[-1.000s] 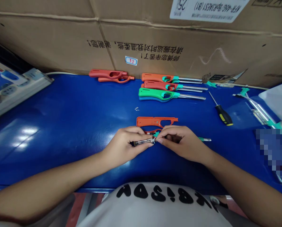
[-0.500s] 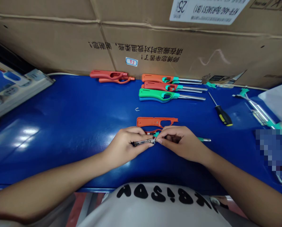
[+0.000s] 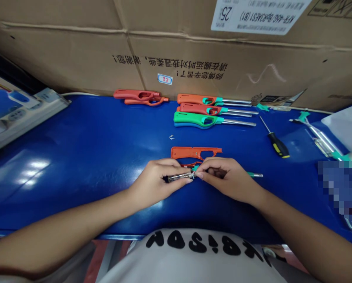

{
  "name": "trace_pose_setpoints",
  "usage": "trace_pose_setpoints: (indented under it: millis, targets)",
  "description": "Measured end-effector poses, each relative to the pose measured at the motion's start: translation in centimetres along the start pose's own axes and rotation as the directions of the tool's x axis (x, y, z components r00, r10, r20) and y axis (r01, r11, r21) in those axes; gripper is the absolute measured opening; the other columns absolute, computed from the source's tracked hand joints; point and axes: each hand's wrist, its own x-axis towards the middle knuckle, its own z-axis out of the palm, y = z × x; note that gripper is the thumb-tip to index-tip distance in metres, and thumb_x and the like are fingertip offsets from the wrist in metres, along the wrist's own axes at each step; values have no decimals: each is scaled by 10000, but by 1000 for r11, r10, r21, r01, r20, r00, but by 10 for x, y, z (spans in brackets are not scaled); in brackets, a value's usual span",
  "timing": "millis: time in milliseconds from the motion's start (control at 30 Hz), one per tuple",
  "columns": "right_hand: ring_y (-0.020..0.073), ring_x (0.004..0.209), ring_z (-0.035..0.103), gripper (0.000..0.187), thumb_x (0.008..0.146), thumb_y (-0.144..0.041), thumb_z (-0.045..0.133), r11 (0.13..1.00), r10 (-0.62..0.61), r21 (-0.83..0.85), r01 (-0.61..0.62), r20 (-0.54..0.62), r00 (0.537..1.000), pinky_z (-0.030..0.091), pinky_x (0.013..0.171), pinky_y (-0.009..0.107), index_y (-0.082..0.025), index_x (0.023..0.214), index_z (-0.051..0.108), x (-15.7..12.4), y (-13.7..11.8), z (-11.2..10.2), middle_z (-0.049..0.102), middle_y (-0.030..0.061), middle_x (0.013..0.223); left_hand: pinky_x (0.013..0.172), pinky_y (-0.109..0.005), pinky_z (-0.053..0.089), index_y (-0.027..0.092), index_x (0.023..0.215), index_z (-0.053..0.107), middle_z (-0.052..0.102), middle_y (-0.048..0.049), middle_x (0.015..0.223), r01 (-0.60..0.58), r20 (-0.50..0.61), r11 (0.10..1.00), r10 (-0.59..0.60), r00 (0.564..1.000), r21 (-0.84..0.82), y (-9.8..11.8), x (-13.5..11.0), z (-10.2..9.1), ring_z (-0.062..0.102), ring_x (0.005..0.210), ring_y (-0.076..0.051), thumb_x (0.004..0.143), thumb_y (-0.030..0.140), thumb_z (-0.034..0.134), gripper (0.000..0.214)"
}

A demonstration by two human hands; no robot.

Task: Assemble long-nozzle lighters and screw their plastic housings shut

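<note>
My left hand [image 3: 156,179] is closed on a small clear gas tube [image 3: 180,177] of a lighter's inner assembly, low over the blue table [image 3: 84,149]. My right hand [image 3: 223,177] pinches the teal end of the same assembly, whose metal nozzle rod [image 3: 255,175] sticks out to the right. The two hands meet fingertip to fingertip. Just behind them lies an open orange lighter shell half [image 3: 195,152].
Three finished long lighters [image 3: 207,110] lie in a row at the back by the cardboard boxes [image 3: 193,51]. Two empty orange shells [image 3: 139,96] lie to their left. A yellow-and-black screwdriver [image 3: 274,139] and loose metal rods [image 3: 321,137] are at the right, a power strip [image 3: 19,114] at the left.
</note>
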Motion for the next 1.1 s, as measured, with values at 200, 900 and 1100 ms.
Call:
trace_pose_setpoints:
  millis: [200, 900, 1100]
  targets:
    - [82, 543, 404, 175, 884, -339, 666, 999, 40, 20, -40, -21, 999, 330, 487, 236, -187, 863, 749, -1, 1, 1, 562, -8, 698, 676, -234, 576, 209, 1026, 803, 787, -46, 921, 55, -48, 998, -55, 997, 9, 2, 0, 0, 725, 750, -144, 823, 232, 804, 205]
    - [78, 509, 426, 192, 884, -346, 657, 998, 40, 40, -39, -10, 999, 342, 458, 219, -181, 848, 748, -2, 3, 5, 586, -14, 639, 695, -251, 592, 197, 1034, 795, 783, -56, 905, -62, -79, 998, 64, 995, 28, 0, -1, 6, 727, 777, -152, 857, 193, 763, 180]
    - [73, 505, 444, 201, 905, -323, 635, 998, -51, -52, 48, -50, 997, 334, 456, 221, -185, 822, 755, -2, 1, 8, 620, 3, 673, 704, -254, 594, 196, 1030, 795, 778, -49, 873, -101, -78, 994, 103, 992, 32, 2, -1, 5, 721, 765, -149, 852, 202, 771, 179]
